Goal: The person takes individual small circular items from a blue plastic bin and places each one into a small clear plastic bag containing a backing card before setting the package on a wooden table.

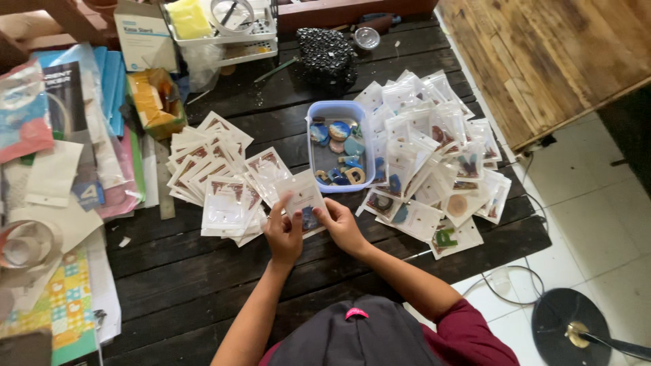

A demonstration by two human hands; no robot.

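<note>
My left hand (283, 229) and my right hand (342, 226) together hold a small clear plastic pouch (304, 200) with a white card and a small blue piece inside, just above the dark wooden table (203, 271). Behind the pouch stands a light blue plastic tub (320, 111) with several coloured round and letter-shaped pieces. A spread of packed pouches with brown cards (217, 173) lies to the left of my hands. A larger heap of filled clear pouches (437, 152) lies to the right.
Papers, coloured envelopes and a tape roll (24, 245) cover the table's left side. At the back are a white basket (227, 24), a small box (142, 34) and a black beaded bag (327, 54). A wooden bench (549, 54) and a fan base (569, 325) stand on the right.
</note>
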